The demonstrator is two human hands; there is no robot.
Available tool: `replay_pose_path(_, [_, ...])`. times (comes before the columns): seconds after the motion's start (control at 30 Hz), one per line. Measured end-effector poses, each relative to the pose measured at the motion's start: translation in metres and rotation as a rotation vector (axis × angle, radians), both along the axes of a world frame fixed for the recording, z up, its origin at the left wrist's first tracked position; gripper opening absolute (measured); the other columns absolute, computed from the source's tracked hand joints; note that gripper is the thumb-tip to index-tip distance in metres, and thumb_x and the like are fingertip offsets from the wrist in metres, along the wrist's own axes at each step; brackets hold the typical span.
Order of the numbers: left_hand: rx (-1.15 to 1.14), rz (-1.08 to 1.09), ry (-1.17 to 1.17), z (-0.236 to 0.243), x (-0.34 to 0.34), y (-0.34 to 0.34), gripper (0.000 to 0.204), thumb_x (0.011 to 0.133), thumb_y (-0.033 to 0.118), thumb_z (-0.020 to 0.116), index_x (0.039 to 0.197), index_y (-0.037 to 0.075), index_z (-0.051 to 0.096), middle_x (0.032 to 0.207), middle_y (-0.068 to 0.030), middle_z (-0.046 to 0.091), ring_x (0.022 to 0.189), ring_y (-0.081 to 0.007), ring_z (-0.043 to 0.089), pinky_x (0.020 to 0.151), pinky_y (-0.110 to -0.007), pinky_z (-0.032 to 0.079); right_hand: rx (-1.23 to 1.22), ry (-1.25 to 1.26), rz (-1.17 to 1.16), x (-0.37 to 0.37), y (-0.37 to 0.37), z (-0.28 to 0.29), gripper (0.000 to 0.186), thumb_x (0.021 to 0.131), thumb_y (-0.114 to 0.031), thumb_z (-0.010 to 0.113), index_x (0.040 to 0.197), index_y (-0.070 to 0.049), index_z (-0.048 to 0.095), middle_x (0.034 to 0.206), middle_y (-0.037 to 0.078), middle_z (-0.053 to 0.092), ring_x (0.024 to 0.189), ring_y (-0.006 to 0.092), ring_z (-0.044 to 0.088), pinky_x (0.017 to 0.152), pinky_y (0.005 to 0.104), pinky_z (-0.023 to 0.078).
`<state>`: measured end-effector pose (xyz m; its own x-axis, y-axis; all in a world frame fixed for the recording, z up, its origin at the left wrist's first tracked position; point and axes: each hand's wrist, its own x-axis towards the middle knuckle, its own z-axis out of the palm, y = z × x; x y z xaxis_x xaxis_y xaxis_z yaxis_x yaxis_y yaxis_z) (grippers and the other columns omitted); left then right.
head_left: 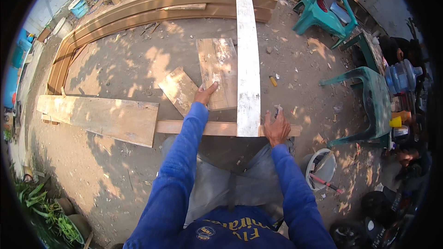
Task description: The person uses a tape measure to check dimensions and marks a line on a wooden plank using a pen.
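A dirt yard in patchy sun and shade, seen from above a person in a blue long-sleeved top who faces a layout of timber on the ground. The largest thing is a stack of long curved wooden beams arcing across the far side of the yard. Nearer, at the left, a broad flat wooden plank lies on the dirt. A long whitewashed board runs straight away from the person, its far end on the curved beams and its near end across a narrow wooden batten that lies crosswise just in front of the person's knees. Just left of the white board lies a shorter weathered plank, and beside that, angled, a smaller wooden offcut.

The left hand reaches forward, palm down, fingers held together and flat on the near end of the weathered plank. The right hand rests on the batten just right of the white board's near end, fingers curled around a small object that I cannot make out.

At the right stand green plastic chairs, a green plastic table, a large water bottle and a white bucket.
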<state>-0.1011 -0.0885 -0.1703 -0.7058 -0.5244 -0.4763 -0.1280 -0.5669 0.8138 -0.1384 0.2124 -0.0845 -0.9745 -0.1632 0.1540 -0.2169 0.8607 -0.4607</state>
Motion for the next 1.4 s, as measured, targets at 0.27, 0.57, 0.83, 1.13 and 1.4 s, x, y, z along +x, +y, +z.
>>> replay_pose_path(0.27, [-0.219,-0.032,-0.059,0.036,0.045,-0.039,0.087,0.076,0.048,0.087,0.135,-0.007,0.055,0.127,-0.0188,0.064,0.109,-0.0265,0.065,0.095,-0.039,0.051,0.064,-0.066,-0.009,-0.005,0.012,0.008,0.044,0.09,-0.035,0.064,0.123,-0.006,0.065,0.104,0.021,0.073,0.092,0.0391,0.07,0.085,0.0469,0.051])
replay_pose_path(0.57, [-0.092,0.097,-0.227,0.062,0.023,-0.121,0.063,0.097,0.052,0.064,0.131,-0.001,0.062,0.118,-0.0128,0.072,0.1,-0.0239,0.069,0.087,-0.036,0.055,0.013,-0.097,-0.006,-0.011,0.013,0.007,0.043,0.09,-0.034,0.063,0.121,-0.004,0.066,0.105,0.02,0.073,0.097,0.0357,0.069,0.092,0.0436,0.046])
replay_pose_path(0.83, [-0.243,0.287,-0.379,-0.072,-0.057,-0.131,0.104,0.076,0.063,0.079,0.139,-0.014,0.048,0.132,-0.0242,0.062,0.116,-0.0317,0.063,0.1,-0.038,0.049,0.056,-0.09,0.025,-0.011,0.007,-0.009,0.042,0.089,-0.034,0.065,0.121,-0.005,0.066,0.108,0.019,0.073,0.102,0.0347,0.068,0.096,0.0434,0.044])
replay_pose_path(1.13, [-0.309,0.158,-0.471,-0.123,-0.092,-0.091,0.11,0.067,0.054,0.088,0.145,-0.01,0.043,0.146,-0.0269,0.05,0.135,-0.0372,0.051,0.112,-0.041,0.041,0.055,-0.085,0.085,-0.004,-0.012,0.007,0.04,0.088,-0.031,0.068,0.12,-0.007,0.065,0.107,0.018,0.073,0.099,0.0372,0.068,0.095,0.0451,0.045])
replay_pose_path(1.4, [-0.276,0.588,-1.413,-0.096,-0.005,-0.112,0.061,0.078,0.028,0.079,0.13,0.005,0.056,0.132,-0.0205,0.057,0.123,-0.0374,0.056,0.103,-0.047,0.047,0.085,-0.04,0.065,-0.013,-0.003,0.002,0.039,0.087,-0.031,0.069,0.117,-0.005,0.066,0.1,0.021,0.073,0.093,0.04,0.067,0.09,0.047,0.047])
